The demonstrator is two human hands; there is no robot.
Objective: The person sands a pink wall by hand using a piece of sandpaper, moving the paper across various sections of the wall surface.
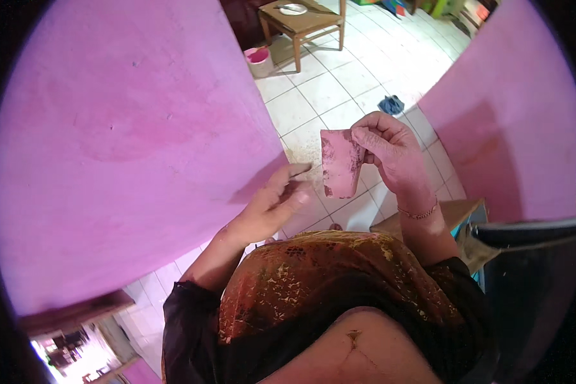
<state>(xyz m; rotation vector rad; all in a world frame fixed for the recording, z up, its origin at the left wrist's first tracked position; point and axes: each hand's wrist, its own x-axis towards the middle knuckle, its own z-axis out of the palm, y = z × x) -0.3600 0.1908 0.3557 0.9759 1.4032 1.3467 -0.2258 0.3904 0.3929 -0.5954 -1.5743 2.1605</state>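
Between the thumb and fingers of my right hand (386,146) is a piece of sandpaper (340,163), held up by its upper right corner. Pinkish dust coats most of its face, and darker brown grit shows along the edges. Pale dust also covers the hand. To the left of the sheet is my left hand (281,197), slightly blurred, its fingers apart and nothing in it. A small gap separates its fingertips from the sheet. The pink-purple wall (139,144) rises close on the left, with small pits and a redder patch on its surface.
Another pink wall (489,144) curves along the right. A wooden chair (312,21) bears a white plate (293,9); beside it stands a bucket (261,65), pink inside. A blue cloth (391,104) lies on the white tiled floor (312,93). Dark furniture (528,278) is at lower right.
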